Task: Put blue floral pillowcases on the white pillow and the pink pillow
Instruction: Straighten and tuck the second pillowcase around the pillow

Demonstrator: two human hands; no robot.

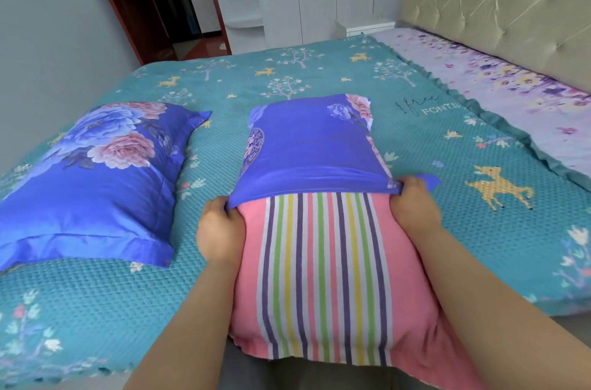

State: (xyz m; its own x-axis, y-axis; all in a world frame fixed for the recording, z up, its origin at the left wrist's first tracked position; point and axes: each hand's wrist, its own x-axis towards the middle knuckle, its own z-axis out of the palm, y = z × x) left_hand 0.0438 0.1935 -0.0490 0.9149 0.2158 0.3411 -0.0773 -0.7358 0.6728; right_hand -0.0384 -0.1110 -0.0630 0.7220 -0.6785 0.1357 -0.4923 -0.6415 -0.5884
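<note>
Done: covered pillow [92, 182] lying on bed [479, 245].
In progress: pillowcase [313, 146] covering pink pillow's [326, 277] far half.
Fingers: left hand [219, 231], right hand [414, 202] gripping the opening's corners.
Remaining: near half.

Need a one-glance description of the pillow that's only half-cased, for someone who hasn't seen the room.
On the teal bedspread, look at the near edge, between both hands. The pink pillow there has a band of coloured stripes, and a blue pillowcase covers only its far end. The pillow to its left is fully cased.
</note>
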